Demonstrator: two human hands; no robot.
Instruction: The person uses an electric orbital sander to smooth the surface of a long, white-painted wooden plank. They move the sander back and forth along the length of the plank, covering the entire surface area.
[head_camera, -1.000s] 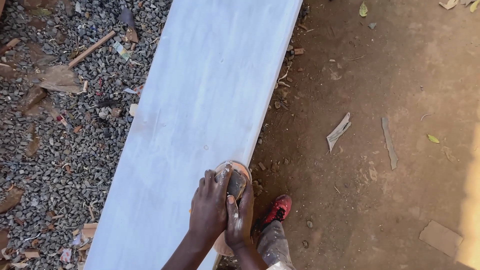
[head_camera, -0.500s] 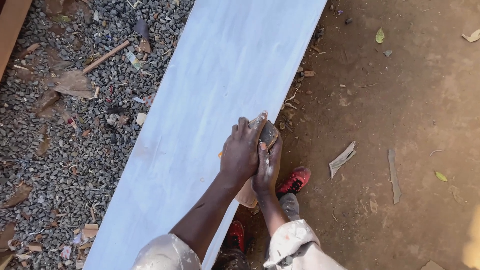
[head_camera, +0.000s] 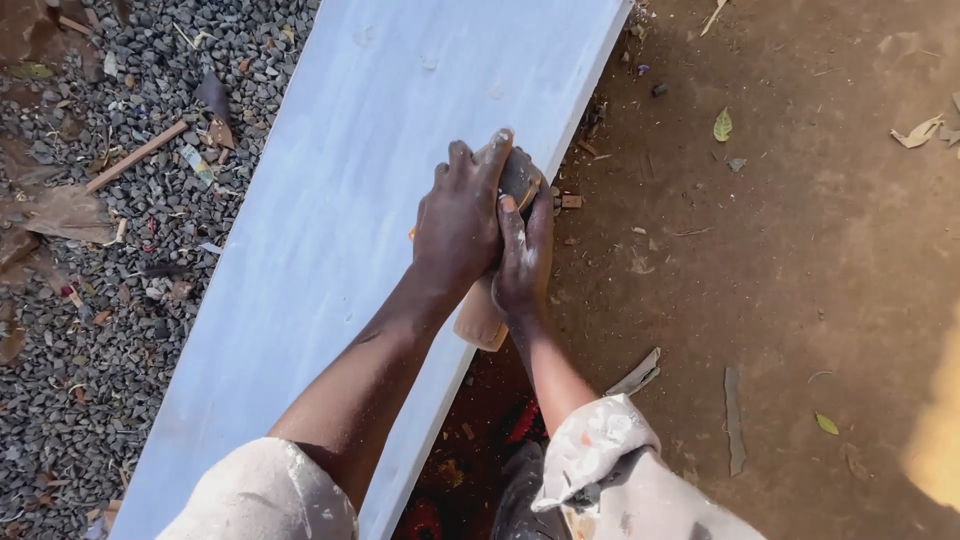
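Both hands are stacked together, left hand (head_camera: 462, 215) and right hand (head_camera: 522, 262), clamped on a sanding block (head_camera: 482, 312) pressed near the right edge of the long pale-blue board (head_camera: 330, 230). The surface looks mostly smooth and chalky already, with faint streaks left. Gravel (head_camera: 90, 300) sits on one side, bare dirt ground (head_camera: 800, 260) on the other.

Soft, even daylight, mostly open shade. The pale board (head_camera: 330, 250) is the brightest surface, without hard glare. A sunlit patch (head_camera: 935, 440) burns out on the dirt at the lower right edge. Gravel (head_camera: 90, 300) and dirt look sharp; the sleeves at the bottom edge are slightly soft.
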